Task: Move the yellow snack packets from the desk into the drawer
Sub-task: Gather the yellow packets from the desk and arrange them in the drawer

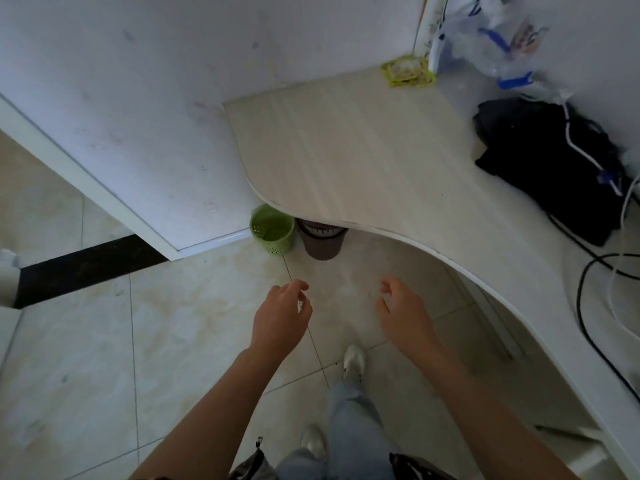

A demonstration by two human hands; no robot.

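Both hands, left hand and right hand, hang loosely curled and empty. The yellow snack packets lie at the desk far corner, seemingly touching a plastic bag; reaching could snag it.

— Any lettering you can read from my feed?
— None. The yellow snack packets, far beyond my empty hands, are too blurred. The plastic bag beside them bears blue and orange print, but I cannot make out any of it.
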